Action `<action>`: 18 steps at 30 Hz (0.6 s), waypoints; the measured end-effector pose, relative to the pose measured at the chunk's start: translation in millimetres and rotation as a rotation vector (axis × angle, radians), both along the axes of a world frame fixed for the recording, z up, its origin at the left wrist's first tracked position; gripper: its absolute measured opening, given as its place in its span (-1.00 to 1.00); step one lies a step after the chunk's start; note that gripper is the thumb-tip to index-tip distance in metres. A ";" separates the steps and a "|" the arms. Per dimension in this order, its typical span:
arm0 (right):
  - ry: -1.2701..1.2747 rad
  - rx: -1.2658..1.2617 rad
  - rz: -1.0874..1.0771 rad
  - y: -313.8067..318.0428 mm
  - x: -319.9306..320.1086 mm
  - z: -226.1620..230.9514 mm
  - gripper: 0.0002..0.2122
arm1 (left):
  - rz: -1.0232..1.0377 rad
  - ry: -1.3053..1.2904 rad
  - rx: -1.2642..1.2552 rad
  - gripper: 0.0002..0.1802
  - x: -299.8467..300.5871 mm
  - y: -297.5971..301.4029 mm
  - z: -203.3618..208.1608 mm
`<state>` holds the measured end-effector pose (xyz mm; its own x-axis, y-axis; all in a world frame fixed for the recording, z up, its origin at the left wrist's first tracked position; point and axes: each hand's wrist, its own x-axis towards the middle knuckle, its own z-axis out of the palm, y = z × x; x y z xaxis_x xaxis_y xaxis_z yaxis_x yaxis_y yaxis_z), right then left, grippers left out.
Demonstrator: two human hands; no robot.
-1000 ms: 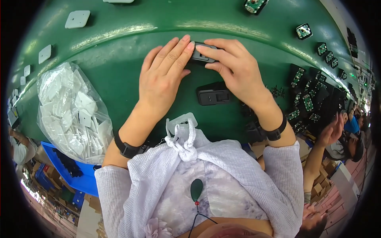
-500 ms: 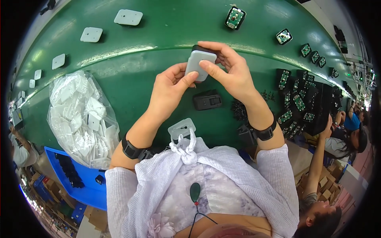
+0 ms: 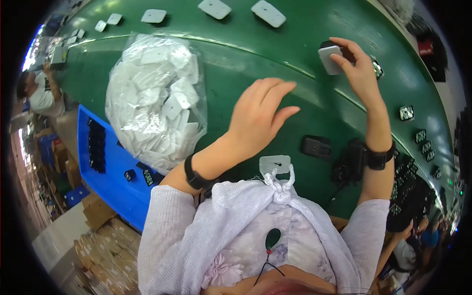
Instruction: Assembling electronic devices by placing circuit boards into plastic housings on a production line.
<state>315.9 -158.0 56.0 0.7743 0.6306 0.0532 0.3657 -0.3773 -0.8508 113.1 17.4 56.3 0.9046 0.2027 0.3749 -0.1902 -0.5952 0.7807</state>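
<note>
My right hand (image 3: 361, 73) grips a small flat box with a white cover and black body (image 3: 330, 60), thumb on the white face and fingers behind. It is held at the far right over the green table. Just beyond that hand, partly hidden, a black housing with a circuit board (image 3: 377, 69) lies on the table. My left hand (image 3: 258, 113) hovers over the middle of the table, fingers stretched and thumb apart, holding nothing. Closer to me lie a black plastic case (image 3: 316, 146) and a pale plate with a slot (image 3: 274, 164).
On the left, a clear bag (image 3: 152, 98) full of white covers leans over a blue tray (image 3: 110, 162) with black parts. White-covered pieces (image 3: 214, 8) line the far side. Circuit-board housings (image 3: 406, 112) run down the right. Other people sit along both ends.
My left hand has let go of the white-covered box. My right hand has carried it away to the far right. The view has turned, so the table's contents appear shifted.
</note>
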 end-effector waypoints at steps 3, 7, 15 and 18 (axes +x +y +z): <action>0.094 0.009 0.031 8.1 30.2 -12.2 -0.68 | 0.155 0.038 0.173 -0.78 -40.5 34.3 17.6; 0.149 -0.132 0.104 13.7 60.1 -22.5 -0.70 | 0.486 0.294 0.539 -0.86 -89.4 94.3 24.5; -0.126 -0.134 0.066 21.7 64.5 -24.8 -0.72 | 0.254 0.373 0.898 -0.58 -85.9 140.5 -2.7; -0.364 -0.102 -0.047 11.2 53.6 -9.6 -0.64 | 0.267 0.389 0.879 -0.65 -80.0 156.2 -25.2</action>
